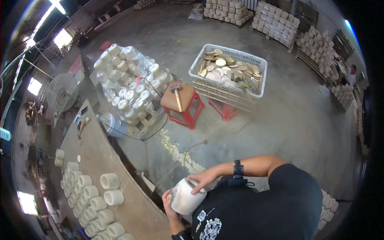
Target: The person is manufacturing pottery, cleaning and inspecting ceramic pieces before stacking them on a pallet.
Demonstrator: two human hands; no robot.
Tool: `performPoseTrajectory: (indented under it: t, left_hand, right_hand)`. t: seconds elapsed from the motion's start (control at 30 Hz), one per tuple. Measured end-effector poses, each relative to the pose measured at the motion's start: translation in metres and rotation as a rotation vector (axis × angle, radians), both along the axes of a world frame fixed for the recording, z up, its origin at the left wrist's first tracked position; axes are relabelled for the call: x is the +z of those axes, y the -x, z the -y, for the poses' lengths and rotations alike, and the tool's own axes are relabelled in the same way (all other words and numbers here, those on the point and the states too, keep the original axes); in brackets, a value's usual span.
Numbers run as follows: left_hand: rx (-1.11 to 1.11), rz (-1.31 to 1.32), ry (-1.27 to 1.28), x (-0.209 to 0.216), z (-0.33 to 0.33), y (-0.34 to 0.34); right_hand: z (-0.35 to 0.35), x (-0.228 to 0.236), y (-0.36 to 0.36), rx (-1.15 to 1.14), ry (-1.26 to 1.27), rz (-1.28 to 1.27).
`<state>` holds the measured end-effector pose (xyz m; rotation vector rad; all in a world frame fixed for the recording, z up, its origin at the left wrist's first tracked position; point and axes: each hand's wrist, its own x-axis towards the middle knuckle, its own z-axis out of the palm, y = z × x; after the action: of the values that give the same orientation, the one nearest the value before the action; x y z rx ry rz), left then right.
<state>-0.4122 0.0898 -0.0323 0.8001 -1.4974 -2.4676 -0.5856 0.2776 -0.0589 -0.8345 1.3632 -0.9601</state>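
Close to my body, between my two hands, is a cream-white hollow cylinder (186, 202) with brownish smudges, tilted so its open end faces toward my right. My left hand (170, 206) supports its left end from the side, with the fingers against it. At the open end, my right hand (205, 179) grips the rim, its fingers spread over the edge of the opening. A small pale round piece shows by my left fingers; whether it is separate from the cylinder I cannot tell.
At left, a brown table (138, 212) bears several cream hollow cylinders (114, 197). A hammer (178, 98) lies on a red-legged stool (172, 105). Behind stand a grey crate (224, 93) of round discs and a plastic-wrapped stack (130, 84). A cable (188, 151) crosses the floor.
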Motion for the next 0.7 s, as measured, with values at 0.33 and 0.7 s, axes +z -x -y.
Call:
performPoseTrajectory:
  t: [0.33, 0.7]
  left_hand:
    - [-0.33, 0.005, 0.15, -0.04, 0.05, 0.123]
    - [-0.207, -0.049, -0.129, -0.041, 0.208, 0.207]
  right_hand:
    - [-0.01, 0.002, 0.06, -0.338, 0.001, 0.248]
    - [0.182, 0.021, 0.158, -0.574, -0.133, 0.185]
